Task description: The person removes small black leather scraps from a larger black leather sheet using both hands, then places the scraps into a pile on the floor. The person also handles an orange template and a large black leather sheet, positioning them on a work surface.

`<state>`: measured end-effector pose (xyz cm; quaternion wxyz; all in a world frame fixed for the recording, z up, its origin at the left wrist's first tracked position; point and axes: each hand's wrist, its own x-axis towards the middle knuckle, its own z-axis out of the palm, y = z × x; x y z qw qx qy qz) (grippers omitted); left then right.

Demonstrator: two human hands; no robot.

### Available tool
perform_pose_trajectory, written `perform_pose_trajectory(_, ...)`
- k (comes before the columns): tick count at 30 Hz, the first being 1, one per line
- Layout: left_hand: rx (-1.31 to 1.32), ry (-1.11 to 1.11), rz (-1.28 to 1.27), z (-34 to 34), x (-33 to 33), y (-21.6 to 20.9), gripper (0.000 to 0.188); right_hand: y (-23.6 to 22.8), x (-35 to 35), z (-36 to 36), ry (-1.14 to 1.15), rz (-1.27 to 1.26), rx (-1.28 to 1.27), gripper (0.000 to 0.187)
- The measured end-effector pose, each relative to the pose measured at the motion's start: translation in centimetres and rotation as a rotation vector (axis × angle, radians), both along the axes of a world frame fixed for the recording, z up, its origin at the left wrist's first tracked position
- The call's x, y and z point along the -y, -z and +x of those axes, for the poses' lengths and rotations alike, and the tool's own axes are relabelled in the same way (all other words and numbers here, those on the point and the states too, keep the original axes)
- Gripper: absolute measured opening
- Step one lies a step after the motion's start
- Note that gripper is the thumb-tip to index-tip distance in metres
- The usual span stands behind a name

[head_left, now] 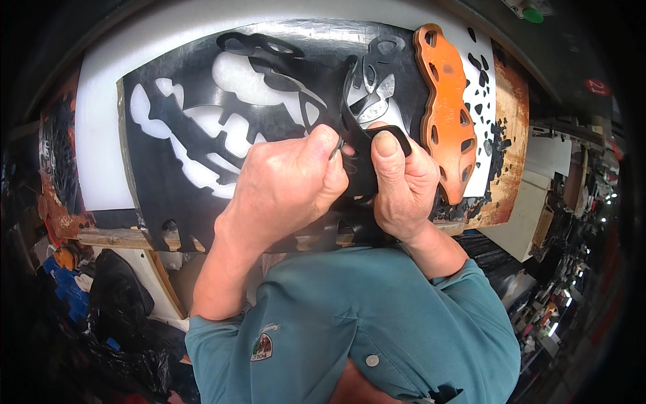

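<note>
My left hand (289, 182) is closed in a fist on a bent piece of black sheet material (365, 174). My right hand (404, 185) grips the same piece, its thumb pressed on top where a strip curls over the fingers. Both hands are close together, and the piece bends upward between them. Under and to the left of them lies a large black sheet (168, 168) with shaped openings cut through it. Beyond my hands rest loose black cut-outs (259, 44) with holes. Where the held piece ends below my hands is hard to make out.
A thick orange shaped plate (447, 101) with oval holes lies right of my right hand. A white board (101, 135) is under the black sheet. Small black scraps (479, 108) dot its right side. Black plastic bags (121, 296) are on the floor at lower left.
</note>
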<state>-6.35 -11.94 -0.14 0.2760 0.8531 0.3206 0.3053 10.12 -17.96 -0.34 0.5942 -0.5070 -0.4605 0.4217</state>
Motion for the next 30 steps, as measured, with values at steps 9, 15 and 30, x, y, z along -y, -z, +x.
perform_pose_trajectory(9,0.086,0.015,-0.240,-0.5,0.5,-0.2,0.022,0.6,-0.5,0.2,-0.053,0.053,0.183,0.020)
perform_pose_trajectory(15,0.087,-0.076,-0.352,-0.2,0.9,-0.1,0.028,0.7,-0.7,0.3,-0.071,0.190,0.361,0.011)
perform_pose_trajectory(30,0.116,0.006,-0.181,-0.2,1.6,0.1,0.021,0.8,-0.9,0.9,0.002,0.220,0.420,0.014)
